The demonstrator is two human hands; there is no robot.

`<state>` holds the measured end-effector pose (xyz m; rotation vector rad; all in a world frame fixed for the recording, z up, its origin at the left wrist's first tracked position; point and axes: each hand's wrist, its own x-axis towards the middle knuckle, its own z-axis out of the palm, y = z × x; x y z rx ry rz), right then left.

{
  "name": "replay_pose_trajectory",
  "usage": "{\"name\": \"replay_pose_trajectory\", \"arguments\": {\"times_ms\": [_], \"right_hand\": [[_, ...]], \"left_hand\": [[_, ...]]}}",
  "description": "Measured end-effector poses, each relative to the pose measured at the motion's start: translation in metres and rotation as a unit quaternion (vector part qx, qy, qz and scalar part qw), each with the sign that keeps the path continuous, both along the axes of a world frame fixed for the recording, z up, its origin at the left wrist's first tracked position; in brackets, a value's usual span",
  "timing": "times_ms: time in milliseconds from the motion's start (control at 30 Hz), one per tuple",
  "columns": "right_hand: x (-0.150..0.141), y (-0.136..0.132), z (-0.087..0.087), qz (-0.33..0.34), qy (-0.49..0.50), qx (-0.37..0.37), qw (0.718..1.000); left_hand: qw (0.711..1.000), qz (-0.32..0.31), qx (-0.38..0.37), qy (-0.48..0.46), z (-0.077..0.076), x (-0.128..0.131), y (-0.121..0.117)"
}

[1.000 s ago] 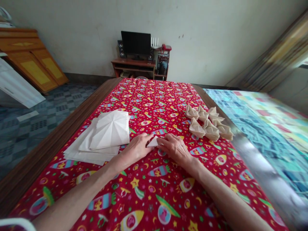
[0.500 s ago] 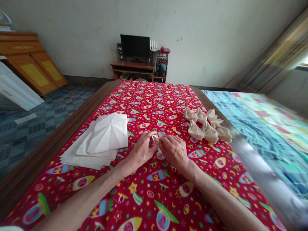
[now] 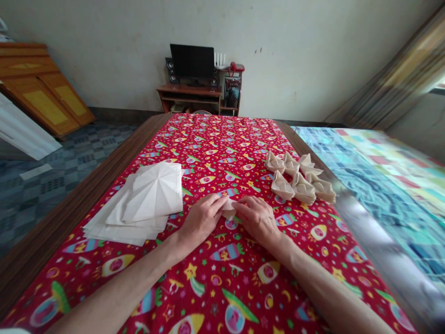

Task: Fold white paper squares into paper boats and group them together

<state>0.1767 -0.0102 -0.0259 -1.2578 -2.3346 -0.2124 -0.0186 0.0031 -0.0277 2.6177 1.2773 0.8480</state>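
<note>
Between my hands, low over the patterned red cloth, is a small piece of folded paper (image 3: 228, 210), pale and partly hidden by fingers. My left hand (image 3: 205, 215) grips its left side, fingers closed together. From the right, my right hand (image 3: 256, 217) pinches the other side with thumb and fingers. Left of my hands lies a loose stack of creased white paper sheets (image 3: 153, 192), the top one marked with folds fanning out from a point. Stacks of folded paper boats (image 3: 303, 189) stand in two rows to the right.
The red cloth (image 3: 222, 278) covers a brown wooden table (image 3: 120, 162). Against the wall stands a desk (image 3: 189, 90) with a monitor (image 3: 192, 62), speakers and a red telephone. A bed (image 3: 365, 171) with a blue patterned cover adjoins the right side; a wooden cabinet (image 3: 45, 93) stands far left.
My fingers have flattened and spread slightly over the folded paper, which now shows more of its pale face. The whole view has shifted a little.
</note>
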Motion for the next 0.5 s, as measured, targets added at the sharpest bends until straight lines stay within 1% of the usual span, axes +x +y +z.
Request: {"name": "replay_pose_trajectory", "arguments": {"times_ms": [100, 200, 333, 433, 500], "right_hand": [[0.003, 0.0, 0.004, 0.002, -0.067, -0.003, 0.998], [0.006, 0.0, 0.009, 0.018, -0.097, -0.001, 0.995], [0.011, 0.003, 0.009, 0.06, -0.066, -0.006, 0.996], [0.014, 0.007, 0.003, 0.085, -0.005, -0.043, 0.995], [0.015, 0.009, -0.001, 0.088, 0.031, -0.067, 0.993]], "left_hand": [[0.995, -0.03, 0.055, 0.074, 0.005, -0.004, -0.004], [0.991, -0.037, 0.068, 0.106, 0.007, -0.006, -0.006], [0.995, -0.05, 0.046, 0.07, 0.004, -0.007, -0.006], [0.999, -0.051, 0.011, 0.01, 0.001, -0.007, -0.005], [0.998, -0.05, -0.013, -0.034, -0.001, -0.008, -0.003]]}}
